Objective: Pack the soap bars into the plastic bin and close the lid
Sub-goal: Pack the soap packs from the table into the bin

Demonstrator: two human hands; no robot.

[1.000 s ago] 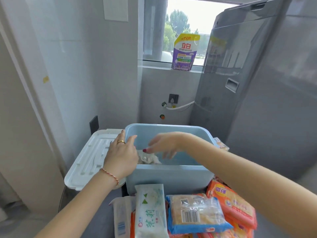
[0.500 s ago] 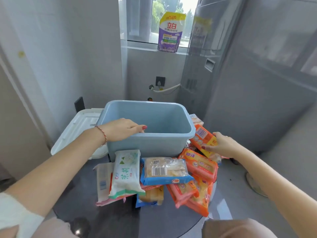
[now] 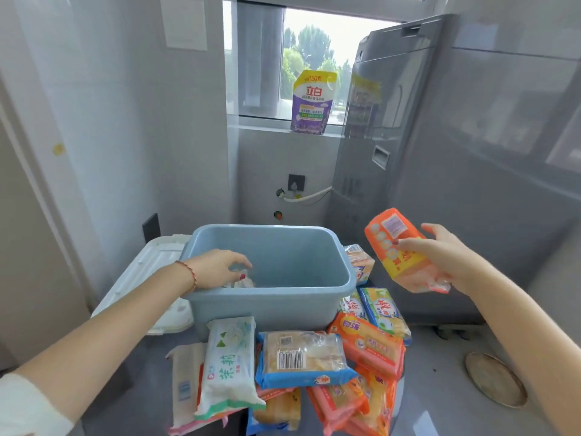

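Blue bin (image 3: 270, 297) stands open on the dark desk (image 3: 147, 388), its white lid (image 3: 147, 275) lying flat just beside it on the left, partly under the left forearm.

Left hand (image 3: 217, 269) reaches over the bin's near-left rim, fingers curled down onto a clear-wrapped item (image 3: 242, 282) inside the near-left corner — whether it is gripped cannot be told. A red cord (image 3: 190, 275) circles that wrist.

Right hand (image 3: 440, 256) is raised right of the bin, above the desk, holding an orange soap pack (image 3: 405, 253) tilted, with the thumb across its face and fingers behind.

Loose soap bars lie heaped on the desk in front of and to the right of the bin:
- white-green pack (image 3: 229, 366), touching the bin's front wall;
- blue-edged pack (image 3: 301, 357) with barcode up, on top of the heap;
- orange pack (image 3: 367, 344) beside it, with more orange packs beneath;
- two packs (image 3: 377, 309) at the bin's right front corner, one further pack (image 3: 360, 262) against its right wall.

A purple pouch (image 3: 311, 103) stands on the window sill behind.
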